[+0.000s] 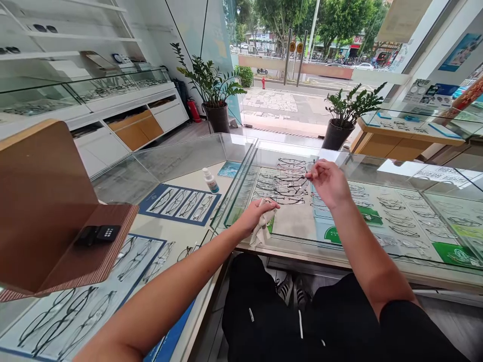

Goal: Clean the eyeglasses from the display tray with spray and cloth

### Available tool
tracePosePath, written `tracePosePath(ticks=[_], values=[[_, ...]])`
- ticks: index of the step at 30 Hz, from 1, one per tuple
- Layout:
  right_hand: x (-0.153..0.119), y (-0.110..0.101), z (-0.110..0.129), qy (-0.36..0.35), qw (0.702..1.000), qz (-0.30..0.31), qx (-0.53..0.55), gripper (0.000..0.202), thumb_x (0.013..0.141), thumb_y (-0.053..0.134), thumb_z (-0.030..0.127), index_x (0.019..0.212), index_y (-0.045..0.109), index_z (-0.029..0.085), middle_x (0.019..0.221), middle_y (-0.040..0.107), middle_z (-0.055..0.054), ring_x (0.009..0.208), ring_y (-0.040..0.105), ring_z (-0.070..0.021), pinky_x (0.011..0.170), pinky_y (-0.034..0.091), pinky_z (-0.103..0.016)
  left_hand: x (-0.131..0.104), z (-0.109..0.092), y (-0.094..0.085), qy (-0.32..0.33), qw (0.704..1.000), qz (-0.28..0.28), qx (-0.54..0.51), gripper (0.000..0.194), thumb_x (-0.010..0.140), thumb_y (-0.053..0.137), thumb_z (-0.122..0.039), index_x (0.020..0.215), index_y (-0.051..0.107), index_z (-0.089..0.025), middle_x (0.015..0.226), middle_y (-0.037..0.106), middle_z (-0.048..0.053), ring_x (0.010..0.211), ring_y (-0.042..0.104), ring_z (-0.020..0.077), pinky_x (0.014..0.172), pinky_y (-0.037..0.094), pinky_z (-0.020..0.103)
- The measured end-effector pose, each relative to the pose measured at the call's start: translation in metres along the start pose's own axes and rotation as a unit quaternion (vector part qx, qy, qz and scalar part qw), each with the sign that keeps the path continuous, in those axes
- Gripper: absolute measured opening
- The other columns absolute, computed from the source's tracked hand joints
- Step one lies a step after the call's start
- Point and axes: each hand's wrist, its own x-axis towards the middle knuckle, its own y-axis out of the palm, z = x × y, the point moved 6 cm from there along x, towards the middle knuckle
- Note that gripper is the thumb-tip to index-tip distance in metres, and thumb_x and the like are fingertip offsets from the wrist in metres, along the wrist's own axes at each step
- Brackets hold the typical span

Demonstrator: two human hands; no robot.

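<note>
My left hand (253, 218) is closed around a pale cleaning cloth (263, 227), which hangs down over the front edge of the glass display case (287, 242). Further off and to the right, my right hand (330, 184) pinches a thin dark pair of eyeglasses (303, 186) between thumb and fingers. Its outline partly blends with the rows of eyeglasses (290, 162) behind it, so its full shape is hard to make out. Those rows lie folded on a light panel beneath my hands.
A white spray bottle (210, 181) stands on the left counter beside a blue-edged tray (211, 219) of eyeglasses. A brown folding mirror stand (49, 201) rises at the near left. Potted plants (218, 118) flank the glass door. Green cards (455, 254) lie inside the right case.
</note>
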Motion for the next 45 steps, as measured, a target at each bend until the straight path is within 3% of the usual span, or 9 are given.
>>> tracePosePath(ticks=[5,11,16,20,31,35,38,42,45], values=[[0.0,0.042,-0.04,0.099,0.981,0.164,0.007,0.028,0.086,0.072,0.038,0.068,0.057,0.024,0.055,0.04,0.006,0.059,0.048,-0.0145,0.072,0.052,-0.03,0.008,-0.002,-0.015,0.005,0.999,-0.024,-0.044,0.04,0.076,0.087,-0.05,0.097,0.078,-0.016,0.08,0.069,0.002,0.067,0.06,0.0139,0.064,0.046,0.026],[0.006,0.06,-0.077,0.117,0.967,0.225,0.013,0.043,0.088,0.07,0.046,0.06,0.043,0.027,0.048,0.028,0.006,0.053,0.038,-0.0167,0.074,0.049,-0.035,0.016,-0.009,-0.032,0.025,0.998,-0.047,-0.024,0.047,0.074,0.091,-0.044,0.11,0.077,-0.018,0.106,0.079,0.007,0.083,0.066,0.0177,0.075,0.049,0.028],[0.01,0.065,-0.091,0.151,0.963,0.225,0.016,0.049,0.083,0.07,0.054,0.056,0.038,0.028,0.045,0.025,0.006,0.052,0.033,-0.0179,0.074,0.049,-0.039,0.02,-0.014,-0.036,0.03,0.997,-0.052,-0.04,0.052,0.069,0.095,-0.045,0.108,0.077,-0.016,0.099,0.078,0.006,0.08,0.065,0.017,0.077,0.049,0.028],[0.0,0.067,-0.1,0.177,0.953,0.244,0.025,0.05,0.084,0.068,0.055,0.055,0.037,0.028,0.044,0.024,0.006,0.049,0.03,-0.0171,0.075,0.05,-0.039,0.018,-0.009,-0.033,0.02,0.998,-0.033,-0.041,0.052,0.07,0.096,-0.044,0.109,0.077,-0.015,0.098,0.079,0.007,0.089,0.069,0.022,0.087,0.052,0.034],[-0.015,0.066,-0.094,0.191,0.935,0.297,0.015,0.042,0.087,0.068,0.049,0.058,0.047,0.028,0.043,0.031,0.006,0.049,0.04,-0.0189,0.083,0.051,-0.043,0.013,-0.012,-0.03,0.094,0.995,-0.03,0.023,0.034,0.08,0.089,-0.047,0.088,0.078,-0.016,0.093,0.079,0.007,0.095,0.07,0.024,0.092,0.052,0.035],[-0.015,0.062,-0.092,0.189,0.931,0.31,-0.026,0.041,0.086,0.07,0.049,0.06,0.047,0.027,0.046,0.034,0.006,0.052,0.048,-0.0196,0.08,0.048,-0.041,0.013,-0.01,-0.032,0.091,0.995,-0.042,0.009,0.034,0.078,0.091,-0.045,0.091,0.078,-0.016,0.095,0.079,0.007,0.094,0.07,0.0233,0.093,0.051,0.034],[-0.011,0.056,-0.088,0.172,0.939,0.291,-0.06,0.041,0.087,0.072,0.047,0.062,0.047,0.026,0.049,0.037,0.005,0.057,0.053,-0.0197,0.073,0.044,-0.037,0.012,-0.009,-0.031,0.078,0.996,-0.044,-0.012,0.035,0.078,0.091,-0.043,0.097,0.079,-0.017,0.096,0.079,0.006,0.092,0.07,0.0222,0.091,0.052,0.034],[-0.002,0.048,-0.084,0.124,0.956,0.22,-0.148,0.036,0.083,0.079,0.045,0.068,0.053,0.025,0.06,0.048,0.004,0.063,0.051,-0.0166,0.068,0.041,-0.032,0.011,-0.008,-0.03,0.069,0.996,-0.049,-0.019,0.037,0.076,0.092,-0.044,0.097,0.078,-0.017,0.096,0.079,0.006,0.09,0.07,0.0226,0.088,0.053,0.034],[-0.001,0.045,-0.085,0.102,0.949,0.201,-0.22,0.03,0.081,0.081,0.044,0.076,0.061,0.024,0.07,0.056,0.003,0.067,0.05,-0.0158,0.066,0.04,-0.031,0.011,-0.008,-0.032,0.076,0.995,-0.06,-0.013,0.037,0.076,0.091,-0.046,0.097,0.079,-0.017,0.098,0.079,0.007,0.092,0.07,0.0233,0.089,0.053,0.035]])
